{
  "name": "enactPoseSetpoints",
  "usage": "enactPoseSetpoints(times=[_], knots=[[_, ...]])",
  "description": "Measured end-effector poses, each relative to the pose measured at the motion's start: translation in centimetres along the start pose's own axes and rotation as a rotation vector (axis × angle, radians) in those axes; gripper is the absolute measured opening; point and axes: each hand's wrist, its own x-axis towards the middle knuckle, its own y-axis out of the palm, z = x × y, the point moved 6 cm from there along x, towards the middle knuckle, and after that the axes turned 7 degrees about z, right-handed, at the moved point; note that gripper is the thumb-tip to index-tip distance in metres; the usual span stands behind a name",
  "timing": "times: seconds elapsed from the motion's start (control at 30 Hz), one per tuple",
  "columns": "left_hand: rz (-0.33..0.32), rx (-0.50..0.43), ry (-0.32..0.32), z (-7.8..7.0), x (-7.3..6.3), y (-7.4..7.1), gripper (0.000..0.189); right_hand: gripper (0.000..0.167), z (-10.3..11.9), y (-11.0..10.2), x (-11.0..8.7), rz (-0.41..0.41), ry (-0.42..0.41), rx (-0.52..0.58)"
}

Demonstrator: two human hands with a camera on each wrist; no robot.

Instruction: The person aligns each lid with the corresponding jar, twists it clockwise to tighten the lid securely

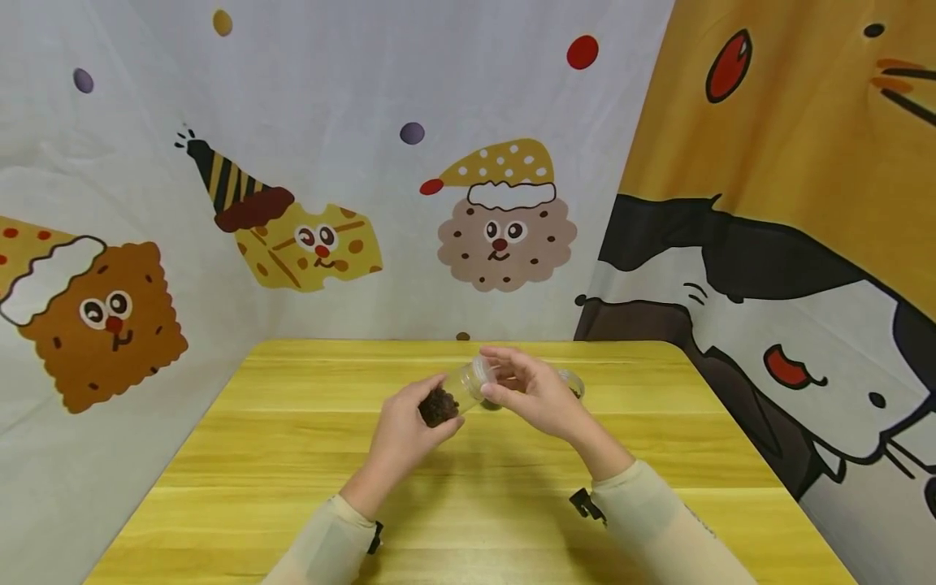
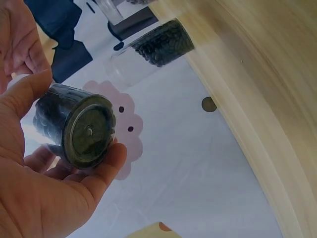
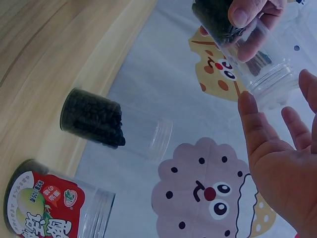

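Note:
My left hand (image 1: 405, 424) grips a clear plastic jar (image 1: 465, 387) around its lower part, above the table. Dark pieces (image 1: 439, 408) lie in the bottom of this jar, which tilts with its mouth end to the right. My right hand (image 1: 539, 396) is at the mouth end, thumb and fingers spread about the rim. In the right wrist view, a fingertip of this hand meets the rim and the other fingers stand loosely apart. The left wrist view shows the round base (image 2: 90, 130) of the held jar facing the camera.
A second clear jar (image 3: 94, 119), partly filled with dark pieces, stands on the wooden table (image 1: 292, 455) behind the hands. Beside it stands a jar with a red label (image 3: 49, 206), mostly hidden by my right hand in the head view. A printed cloth (image 1: 329, 97) hangs behind.

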Motion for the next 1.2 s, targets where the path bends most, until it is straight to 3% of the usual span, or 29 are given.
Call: enactPoseSetpoints(times=[0.13,0.37,0.67,0.87,1.2], knots=[[-0.001,0.044,0.024,-0.2,-0.1,0.1,0.066,0.054,-0.1,0.1,0.1,0.026,-0.021,-0.026],[0.030,0.121,0.047,-0.5,-0.2,0.3,0.067,0.058,0.2,0.1,-0.1,0.091,-0.042,-0.176],[0.100,0.137,0.061,-0.6,-0.1,0.5,0.067,0.064,0.5,0.2,-0.4,0.184,-0.044,-0.298],[0.129,0.147,0.081,-0.6,0.0,0.5,0.068,0.062,0.5,0.5,-0.4,0.210,-0.038,-0.305],[0.124,0.215,0.175,-1.2,0.0,0.3,0.068,0.059,0.6,0.4,-0.5,0.203,-0.057,-0.299]])
